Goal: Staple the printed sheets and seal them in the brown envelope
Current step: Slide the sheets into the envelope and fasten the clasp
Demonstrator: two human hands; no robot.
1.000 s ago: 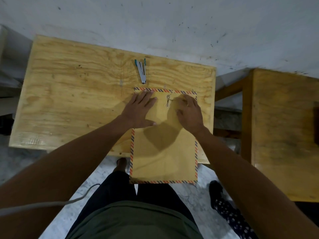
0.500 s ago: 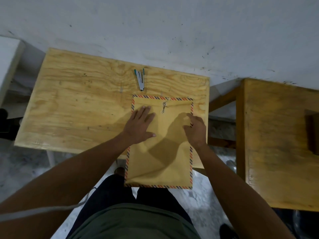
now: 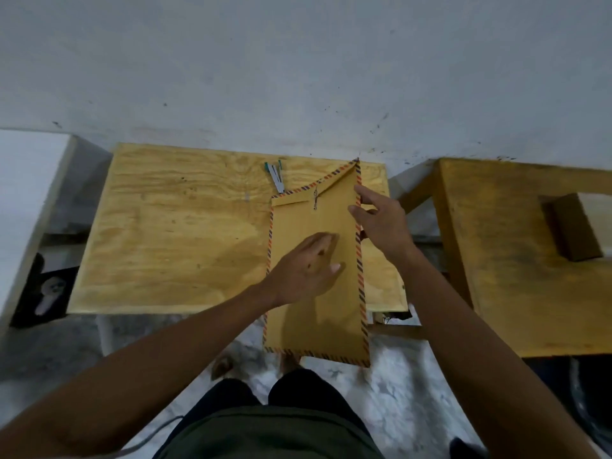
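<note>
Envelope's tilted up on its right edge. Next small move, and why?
Probably lay the envelope back flat on the table. Its flap is folded down with the string clasp hanging, its right edge is raised at the right hand, and the left hand is over its middle.

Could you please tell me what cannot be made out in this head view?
- Printed sheets: none visible; whether inside the envelope is hidden by its paper.
- Envelope's right edge under the right hand: grip unclear.
- Left hand: blurred, contact uncertain.
- Stapler: too small for detail.
</note>
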